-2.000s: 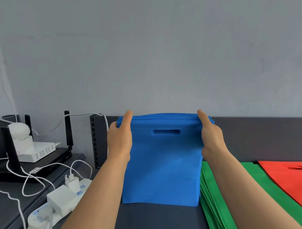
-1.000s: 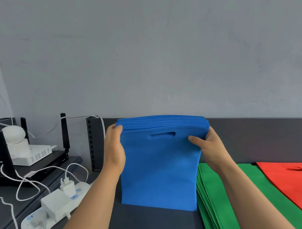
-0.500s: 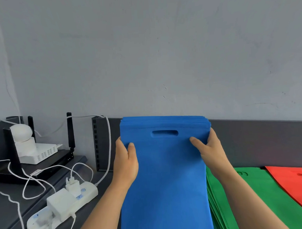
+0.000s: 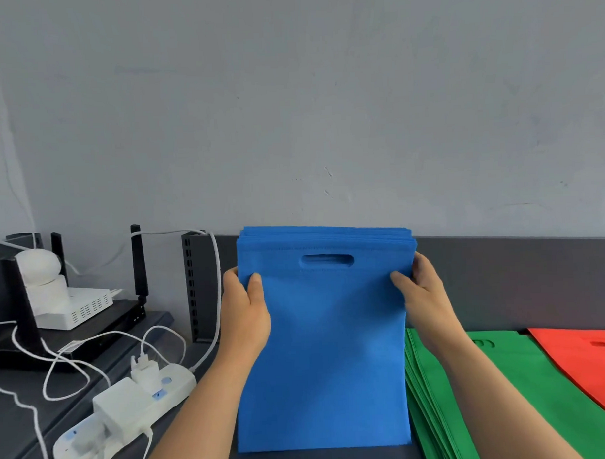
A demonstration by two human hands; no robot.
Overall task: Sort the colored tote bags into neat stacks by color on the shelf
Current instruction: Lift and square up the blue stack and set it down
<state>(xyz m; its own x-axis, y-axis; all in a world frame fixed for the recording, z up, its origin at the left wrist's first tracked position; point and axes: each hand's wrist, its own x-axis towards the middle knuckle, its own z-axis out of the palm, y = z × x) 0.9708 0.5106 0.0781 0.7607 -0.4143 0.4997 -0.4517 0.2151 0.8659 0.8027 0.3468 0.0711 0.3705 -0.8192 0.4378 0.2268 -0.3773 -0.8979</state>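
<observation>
Blue bags (image 4: pixel 324 348) — gripped btwn left hand (image 4: pixel 244 320) & right hand (image 4: pixel 423 297).

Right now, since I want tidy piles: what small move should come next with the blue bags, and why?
Probably lay the blue bags flat beside the green stack: the left hand and right hand grip them upright on the shelf, while the green ones already lie flat.

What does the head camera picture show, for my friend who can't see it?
A left hand and a right hand hold a stack of blue bags by its sides in front of a grey wall. To the right lie green bags and red bags, flat; to the left sits a white power strip with cables.
</observation>
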